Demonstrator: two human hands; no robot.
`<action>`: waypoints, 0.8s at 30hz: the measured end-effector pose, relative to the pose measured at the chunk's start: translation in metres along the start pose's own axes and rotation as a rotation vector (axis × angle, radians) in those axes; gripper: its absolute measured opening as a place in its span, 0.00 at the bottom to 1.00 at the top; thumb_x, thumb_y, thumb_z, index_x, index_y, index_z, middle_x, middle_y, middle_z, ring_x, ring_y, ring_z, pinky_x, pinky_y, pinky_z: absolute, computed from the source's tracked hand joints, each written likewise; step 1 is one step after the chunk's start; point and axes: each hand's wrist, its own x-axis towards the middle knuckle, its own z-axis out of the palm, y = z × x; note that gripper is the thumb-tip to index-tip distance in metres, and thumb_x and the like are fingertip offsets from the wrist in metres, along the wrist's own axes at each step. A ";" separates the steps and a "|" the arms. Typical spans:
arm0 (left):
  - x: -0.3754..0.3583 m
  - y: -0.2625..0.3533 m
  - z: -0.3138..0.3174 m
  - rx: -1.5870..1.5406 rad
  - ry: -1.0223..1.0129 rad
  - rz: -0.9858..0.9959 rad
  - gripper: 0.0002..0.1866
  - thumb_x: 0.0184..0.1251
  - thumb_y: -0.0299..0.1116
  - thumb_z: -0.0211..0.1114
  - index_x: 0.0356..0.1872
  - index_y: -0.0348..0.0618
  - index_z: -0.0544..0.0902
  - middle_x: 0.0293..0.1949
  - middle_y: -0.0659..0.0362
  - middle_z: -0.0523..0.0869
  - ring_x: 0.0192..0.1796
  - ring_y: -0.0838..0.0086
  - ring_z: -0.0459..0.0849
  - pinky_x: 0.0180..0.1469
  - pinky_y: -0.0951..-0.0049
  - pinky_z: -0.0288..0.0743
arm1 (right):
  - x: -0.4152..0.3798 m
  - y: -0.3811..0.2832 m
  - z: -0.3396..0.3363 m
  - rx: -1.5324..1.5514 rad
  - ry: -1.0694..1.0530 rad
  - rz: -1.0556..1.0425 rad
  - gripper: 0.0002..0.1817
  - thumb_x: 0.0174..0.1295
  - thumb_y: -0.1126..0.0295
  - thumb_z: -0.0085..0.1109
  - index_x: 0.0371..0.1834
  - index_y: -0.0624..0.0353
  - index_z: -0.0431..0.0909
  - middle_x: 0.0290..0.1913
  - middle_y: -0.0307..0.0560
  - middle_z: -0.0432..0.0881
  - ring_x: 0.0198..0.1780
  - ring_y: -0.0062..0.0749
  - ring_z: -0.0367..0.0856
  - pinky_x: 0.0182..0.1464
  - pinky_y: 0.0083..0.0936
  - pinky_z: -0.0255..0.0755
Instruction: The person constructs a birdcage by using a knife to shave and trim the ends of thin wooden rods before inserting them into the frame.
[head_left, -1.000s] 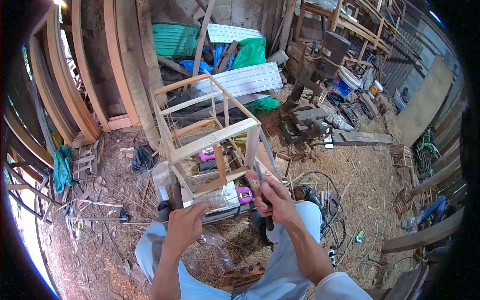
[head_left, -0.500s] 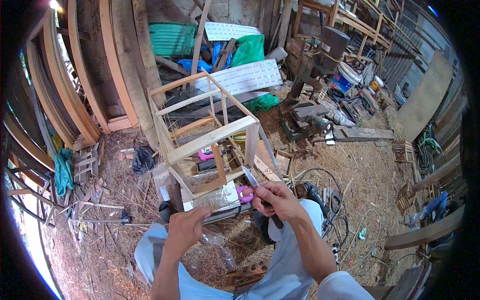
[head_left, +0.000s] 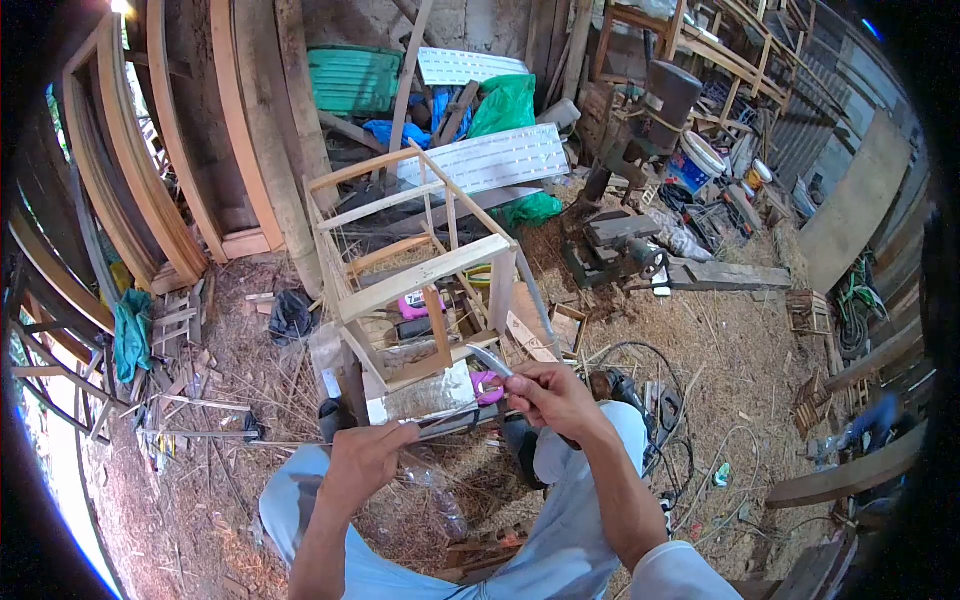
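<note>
My right hand [head_left: 552, 402] is closed round the handle of a knife [head_left: 490, 361], its blade pointing up and to the left. My left hand [head_left: 362, 464] is pinched closed at the left, over my knee, on what looks like a thin strip [head_left: 295, 444]; its far end is hard to make out. Just beyond both hands stands a wooden frame [head_left: 425, 275] of pale slats. A white, worn board [head_left: 425, 396] lies at its near end, and a pink object [head_left: 487, 387] sits close to my right fingers.
Shavings and offcuts cover the floor [head_left: 720, 350]. A black cable [head_left: 690, 420] loops at the right. Beyond the frame are a machine [head_left: 640, 150], white perforated panels [head_left: 490, 160] and a green tub [head_left: 352, 78]. Curved wooden frames [head_left: 150, 180] lean at the left.
The knife has swung, its blade now lower and angled further left. My right hand has turned slightly with it. My left hand stays nearly in place, and the view has shifted a little.
</note>
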 end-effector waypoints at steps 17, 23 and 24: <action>0.028 0.007 -0.008 0.025 0.202 -0.099 0.06 0.53 0.21 0.63 0.32 0.44 0.79 0.25 0.57 0.82 0.25 0.63 0.82 0.26 0.68 0.72 | 0.003 -0.001 -0.001 0.712 -0.071 0.037 0.24 0.68 0.58 0.35 0.64 0.56 0.62 0.19 0.37 0.63 0.14 0.15 0.53 0.14 0.15 0.46; 0.032 0.012 -0.008 -0.007 0.201 -0.135 0.07 0.53 0.21 0.62 0.33 0.43 0.78 0.27 0.57 0.81 0.31 0.62 0.83 0.32 0.67 0.74 | -0.001 -0.005 0.004 0.787 -0.057 -0.148 0.25 0.68 0.58 0.36 0.66 0.54 0.57 0.18 0.38 0.64 0.14 0.16 0.54 0.13 0.15 0.45; 0.031 0.011 -0.007 -0.006 0.200 -0.130 0.08 0.52 0.21 0.62 0.34 0.43 0.78 0.28 0.57 0.82 0.31 0.62 0.83 0.32 0.67 0.75 | 0.000 -0.005 0.003 0.788 -0.059 -0.147 0.25 0.68 0.58 0.36 0.66 0.54 0.57 0.18 0.38 0.64 0.14 0.16 0.54 0.13 0.15 0.45</action>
